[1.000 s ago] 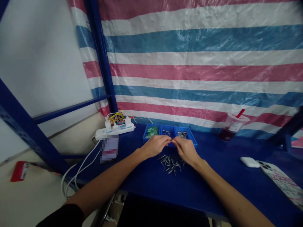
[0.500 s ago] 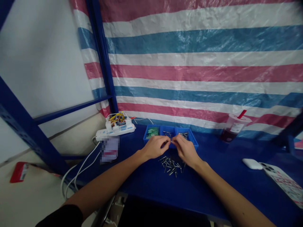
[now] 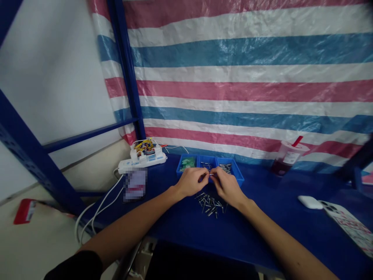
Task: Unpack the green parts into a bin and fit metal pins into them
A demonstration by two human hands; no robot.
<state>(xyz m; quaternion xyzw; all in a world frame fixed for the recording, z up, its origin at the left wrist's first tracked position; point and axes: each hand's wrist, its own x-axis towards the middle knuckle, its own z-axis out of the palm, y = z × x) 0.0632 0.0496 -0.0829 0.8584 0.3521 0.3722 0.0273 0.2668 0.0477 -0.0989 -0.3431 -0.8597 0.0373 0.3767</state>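
Observation:
My left hand (image 3: 192,181) and my right hand (image 3: 228,186) meet just in front of the blue bins, fingertips nearly touching. Between them runs a thin metal pin (image 3: 211,174), pinched at both ends; its exact kind is too small to make out. Below the hands, a loose pile of small metal rods (image 3: 210,206) lies on the blue desk. Of the bins, the left one (image 3: 178,167) holds green pieces. Several thin metal pieces (image 3: 205,165) lie in the middle bin, partly covered by my fingers. Thicker metal parts (image 3: 225,168) fill part of the right bin.
A white power strip (image 3: 125,165) with cables stands at the left, behind a blurred packet (image 3: 135,184). To the right are a drink cup (image 3: 287,157) with a red straw, a white earbud case (image 3: 310,202) and a phone (image 3: 346,223). A striped sheet (image 3: 247,91) hangs behind the desk.
The fingertips of my right hand have shifted slightly up and left, and more of the thin pin shows between the hands. The pile and bins stay as they were.

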